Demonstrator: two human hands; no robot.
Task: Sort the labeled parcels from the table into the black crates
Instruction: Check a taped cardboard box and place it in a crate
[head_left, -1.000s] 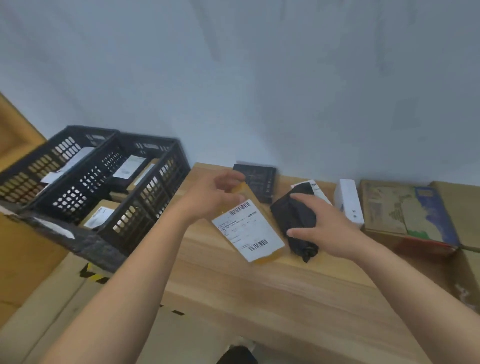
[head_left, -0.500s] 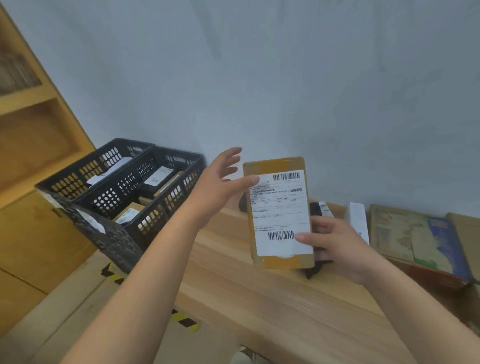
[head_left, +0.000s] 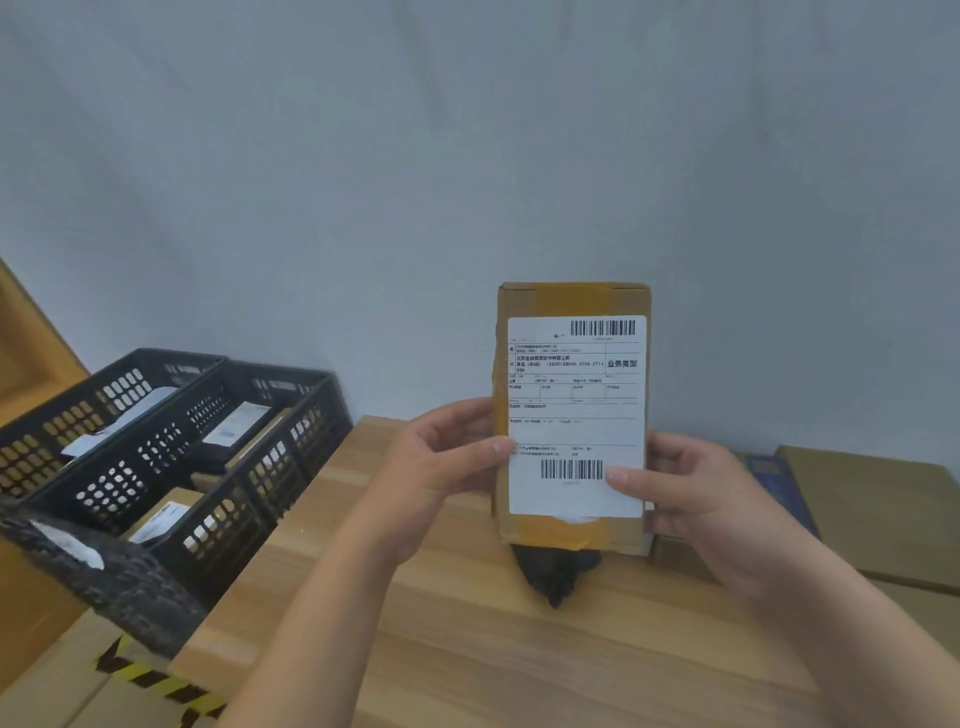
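I hold a brown cardboard parcel (head_left: 571, 301) upright above the wooden table (head_left: 467, 649), its white barcoded label facing me. My left hand (head_left: 441, 462) grips its left edge, thumb on the label. My right hand (head_left: 680, 493) grips its right edge, thumb near the lower barcode. A black bagged parcel (head_left: 556, 571) lies on the table just below the box, mostly hidden. Two black crates (head_left: 249, 499) stand at the left, holding labeled parcels.
Flat cardboard boxes (head_left: 883, 519) and a blue-covered box (head_left: 779, 488) lie at the table's right end. A wooden shelf unit (head_left: 26, 374) rises at the far left. Yellow-black tape (head_left: 150, 680) marks the floor below the crates. A plain wall stands behind.
The parcel rose from the table and turned upright, label toward me. My left hand, open beside it half a second ago, now grips its left edge. My right hand left the black bag.
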